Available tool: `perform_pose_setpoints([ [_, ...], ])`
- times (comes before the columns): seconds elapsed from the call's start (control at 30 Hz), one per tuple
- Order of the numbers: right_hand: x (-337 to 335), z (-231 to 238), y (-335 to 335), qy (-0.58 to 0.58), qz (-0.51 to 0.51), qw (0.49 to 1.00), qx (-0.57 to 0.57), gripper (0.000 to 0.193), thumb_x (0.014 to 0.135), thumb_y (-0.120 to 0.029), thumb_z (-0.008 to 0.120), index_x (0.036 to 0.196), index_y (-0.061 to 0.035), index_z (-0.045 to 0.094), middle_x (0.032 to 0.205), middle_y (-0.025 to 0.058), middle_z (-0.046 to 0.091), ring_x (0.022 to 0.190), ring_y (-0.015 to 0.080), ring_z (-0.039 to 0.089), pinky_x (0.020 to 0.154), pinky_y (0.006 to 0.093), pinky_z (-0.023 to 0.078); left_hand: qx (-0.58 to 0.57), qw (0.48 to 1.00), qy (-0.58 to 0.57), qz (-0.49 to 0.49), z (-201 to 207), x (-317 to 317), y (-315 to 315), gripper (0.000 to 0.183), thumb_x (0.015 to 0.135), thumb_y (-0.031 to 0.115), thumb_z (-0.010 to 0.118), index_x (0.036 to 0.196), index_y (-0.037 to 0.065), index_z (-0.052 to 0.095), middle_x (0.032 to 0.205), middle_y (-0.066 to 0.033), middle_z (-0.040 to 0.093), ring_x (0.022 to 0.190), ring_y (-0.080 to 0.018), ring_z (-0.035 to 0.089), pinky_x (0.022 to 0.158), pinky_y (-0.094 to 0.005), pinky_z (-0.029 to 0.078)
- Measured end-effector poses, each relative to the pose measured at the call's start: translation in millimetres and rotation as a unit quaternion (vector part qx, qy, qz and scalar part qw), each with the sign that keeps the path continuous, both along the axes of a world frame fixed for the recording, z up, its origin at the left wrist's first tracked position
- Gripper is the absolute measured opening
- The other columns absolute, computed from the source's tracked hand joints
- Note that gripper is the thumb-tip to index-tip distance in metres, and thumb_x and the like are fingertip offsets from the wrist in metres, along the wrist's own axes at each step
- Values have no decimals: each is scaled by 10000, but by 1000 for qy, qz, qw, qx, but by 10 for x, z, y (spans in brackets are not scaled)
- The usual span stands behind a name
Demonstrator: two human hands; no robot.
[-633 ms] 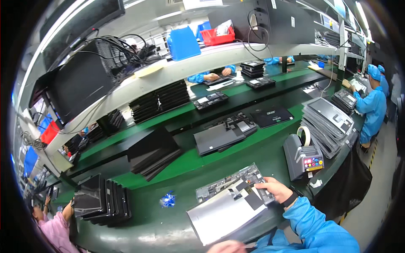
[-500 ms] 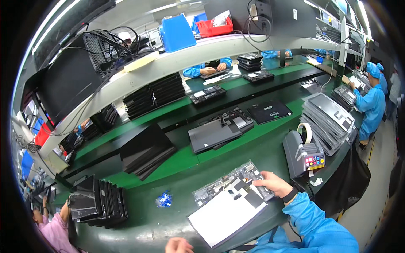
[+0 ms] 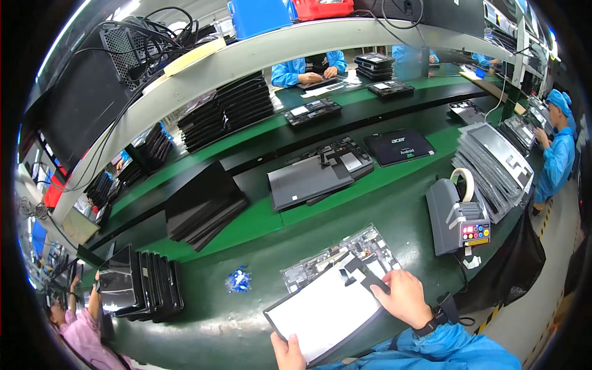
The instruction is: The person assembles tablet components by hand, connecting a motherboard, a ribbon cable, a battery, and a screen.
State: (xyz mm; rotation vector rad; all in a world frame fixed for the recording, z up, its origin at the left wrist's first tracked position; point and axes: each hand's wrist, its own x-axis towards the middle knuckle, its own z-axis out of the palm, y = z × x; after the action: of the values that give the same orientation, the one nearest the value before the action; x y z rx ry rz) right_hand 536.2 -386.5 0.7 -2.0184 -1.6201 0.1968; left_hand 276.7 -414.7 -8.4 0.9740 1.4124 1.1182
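Observation:
A flat panel [image 3: 327, 314] with a white face, dark edges and a dark strip at its right end lies slanted before me. My left hand [image 3: 288, 353] grips its near left edge, thumb on top. At the other end, my right hand [image 3: 407, 299] pinches the dark strip, its thumb on top and the other fingers mostly hidden. Behind the panel, and partly covered by it, is an opened tablet [image 3: 367, 245] with bare circuit boards. A small heap of blue and white bits [image 3: 238, 279] lies to the left on the green bench [image 3: 216, 320].
A grey tape dispenser [image 3: 453, 213] stands right, beside stacked panels [image 3: 493, 166]. Thin black sheets [image 3: 206, 206], an open device [image 3: 314, 179] and a black tablet [image 3: 399, 147] lie farther back. Stacked black tablets [image 3: 142, 287] stand left, near a person in pink [image 3: 89, 336]. A shelf [image 3: 259, 52] crosses overhead.
My left hand has come up from the lower edge and taken hold of the panel's near left edge. My right hand has moved nearer, from the tablet's right end onto the panel's strip.

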Motion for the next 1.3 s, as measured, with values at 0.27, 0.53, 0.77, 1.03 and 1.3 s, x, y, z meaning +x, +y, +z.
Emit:
perform_pose_setpoints([
  [0.27, 77, -41, 57, 506, 26, 851, -136, 289, 897, -222, 595, 990, 46, 541, 738, 63, 598, 521, 94, 556, 369, 241, 440, 77, 943, 311, -93, 140, -327, 240, 321, 893, 120, 553, 1166, -34, 483, 1084, -163, 547, 988, -287, 528, 866, -380, 432],
  [0.53, -39, -351, -158, 590, -5, 803, -88, 282, 898, -233, 599, 977, 26, 518, 776, 60, 584, 505, 75, 527, 366, 226, 443, 94, 857, 338, -377, 396, -150, 1506, 272, 857, 210, 599, 919, -53, 632, 823, -144, 659, 755, -230, 629, 717, -314, 489],
  [0.77, -65, -402, -178, 603, -4, 795, -59, 265, 887, -223, 624, 971, 8, 526, 785, 38, 588, 541, 60, 533, 385, 212, 447, -126, 859, 240, -434, 369, -161, 1725, 344, 905, 332, 586, 904, -1, 674, 759, 11, 617, 704, -61, 504, 621, -237, 421],
  [1.03, -40, -462, -171, 613, -3, 788, -47, 253, 882, -216, 635, 961, 4, 539, 782, 33, 592, 548, 54, 536, 386, 207, 446, -136, 827, 384, -388, 406, 24, 1703, 355, 851, 341, 662, 773, -4, 623, 698, 1, 592, 622, -67, 503, 595, -246, 431],
  [1.3, -36, -437, -142, 622, 2, 782, -43, 219, 875, -187, 642, 938, 1, 548, 757, 28, 593, 547, 51, 536, 381, 206, 443, 260, 849, 408, -213, 145, 219, 1252, 194, 723, 115, 720, 835, 36, 583, 951, -130, 544, 924, -266, 546, 806, -341, 464],
])
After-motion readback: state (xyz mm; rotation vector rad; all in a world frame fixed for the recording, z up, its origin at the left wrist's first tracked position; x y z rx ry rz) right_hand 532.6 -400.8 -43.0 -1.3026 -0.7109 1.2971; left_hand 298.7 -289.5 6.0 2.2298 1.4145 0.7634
